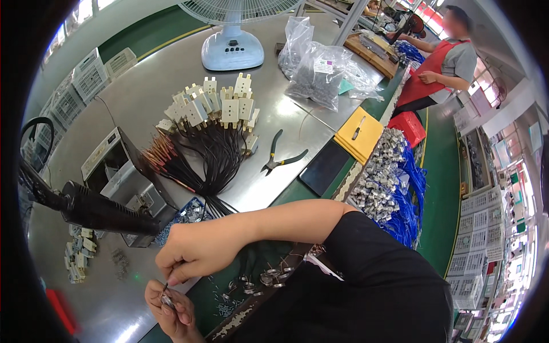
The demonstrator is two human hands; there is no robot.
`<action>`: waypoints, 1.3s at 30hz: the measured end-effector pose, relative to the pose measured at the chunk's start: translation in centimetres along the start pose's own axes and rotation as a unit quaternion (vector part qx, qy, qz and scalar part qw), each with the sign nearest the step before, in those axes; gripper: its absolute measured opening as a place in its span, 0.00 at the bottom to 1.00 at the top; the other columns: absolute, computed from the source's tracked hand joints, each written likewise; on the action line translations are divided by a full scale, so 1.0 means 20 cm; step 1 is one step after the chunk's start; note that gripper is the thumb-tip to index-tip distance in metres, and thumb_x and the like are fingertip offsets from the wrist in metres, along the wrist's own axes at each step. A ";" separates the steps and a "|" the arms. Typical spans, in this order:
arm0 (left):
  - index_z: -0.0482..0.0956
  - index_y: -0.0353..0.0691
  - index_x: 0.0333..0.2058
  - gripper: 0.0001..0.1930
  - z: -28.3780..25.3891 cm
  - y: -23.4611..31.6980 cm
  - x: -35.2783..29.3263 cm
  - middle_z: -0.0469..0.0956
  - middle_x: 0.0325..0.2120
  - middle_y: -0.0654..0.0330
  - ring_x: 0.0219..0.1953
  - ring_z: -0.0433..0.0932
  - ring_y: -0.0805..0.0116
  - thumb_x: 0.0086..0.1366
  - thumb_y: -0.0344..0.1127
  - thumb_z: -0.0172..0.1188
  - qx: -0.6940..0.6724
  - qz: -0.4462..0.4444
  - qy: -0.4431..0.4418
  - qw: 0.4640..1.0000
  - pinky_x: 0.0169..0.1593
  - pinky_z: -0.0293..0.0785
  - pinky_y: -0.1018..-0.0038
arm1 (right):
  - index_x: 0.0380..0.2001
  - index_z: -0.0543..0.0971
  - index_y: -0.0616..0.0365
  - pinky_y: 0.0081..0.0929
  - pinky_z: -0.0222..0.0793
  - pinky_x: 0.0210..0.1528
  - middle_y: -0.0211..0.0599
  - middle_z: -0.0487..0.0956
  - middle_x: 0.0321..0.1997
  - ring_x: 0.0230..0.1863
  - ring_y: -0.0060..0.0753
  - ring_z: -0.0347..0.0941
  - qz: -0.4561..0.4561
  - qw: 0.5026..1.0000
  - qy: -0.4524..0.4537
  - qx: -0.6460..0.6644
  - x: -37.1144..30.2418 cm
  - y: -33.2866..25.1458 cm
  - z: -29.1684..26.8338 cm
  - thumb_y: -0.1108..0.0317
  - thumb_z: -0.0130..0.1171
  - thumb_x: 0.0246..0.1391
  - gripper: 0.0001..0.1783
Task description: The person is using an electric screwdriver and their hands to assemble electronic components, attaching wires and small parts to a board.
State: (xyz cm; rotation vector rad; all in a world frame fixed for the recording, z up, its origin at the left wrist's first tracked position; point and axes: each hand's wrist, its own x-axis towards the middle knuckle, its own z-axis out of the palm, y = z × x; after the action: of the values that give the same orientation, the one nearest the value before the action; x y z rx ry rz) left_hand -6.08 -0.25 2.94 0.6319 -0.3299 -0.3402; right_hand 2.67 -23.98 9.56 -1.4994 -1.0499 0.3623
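My left hand is closed on a small shiny rounded metal part, low at the left. Just above it, my right hand reaches across and pinches a thin dark wire-like piece that meets the metal part. Its far end is hidden by the fingers. Similar round metal parts with wires lie by the table's near edge, with small loose pins beside them. Behind my right hand, a blue tray holds small metal pieces, next to a grey machine.
A bundle of black wires with cream connectors lies behind my arm. Pliers, a phone and a yellow pad are farther right. Blue wires line the edge. A black arm juts in left; a person stands far right.
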 end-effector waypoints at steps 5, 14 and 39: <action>0.65 0.34 0.46 0.13 0.00 0.00 0.00 0.77 0.28 0.57 0.17 0.69 0.82 0.77 0.34 0.59 0.015 0.025 0.031 0.999 0.17 0.64 0.90 | 0.38 0.83 0.67 0.32 0.73 0.32 0.47 0.85 0.30 0.28 0.42 0.81 0.022 0.999 -0.036 0.010 0.02 0.04 -0.04 0.73 0.62 0.64 0.07; 0.64 0.34 0.47 0.19 -0.10 0.02 -0.04 0.74 0.23 0.60 0.12 0.67 0.81 0.77 0.45 0.59 0.017 0.019 0.124 0.992 0.13 0.61 0.88 | 0.51 0.86 0.57 0.41 0.75 0.36 0.49 0.85 0.33 0.32 0.52 0.81 -0.100 0.994 0.027 -0.039 -0.01 0.08 0.03 0.76 0.57 0.57 0.19; 0.74 0.30 0.48 0.10 -0.11 0.00 0.00 0.84 0.36 0.51 0.34 0.85 0.68 0.76 0.32 0.60 0.486 0.215 0.247 0.810 0.41 0.83 0.75 | 0.57 0.82 0.66 0.32 0.79 0.39 0.51 0.88 0.38 0.36 0.40 0.87 0.006 0.996 0.039 0.079 0.06 0.16 0.16 0.75 0.59 0.62 0.20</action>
State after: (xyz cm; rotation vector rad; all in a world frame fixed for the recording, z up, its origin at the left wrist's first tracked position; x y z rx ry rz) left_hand -5.15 0.88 1.28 1.5854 -0.1101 0.4923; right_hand 2.26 -20.72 6.23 -1.3675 -0.9290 0.3834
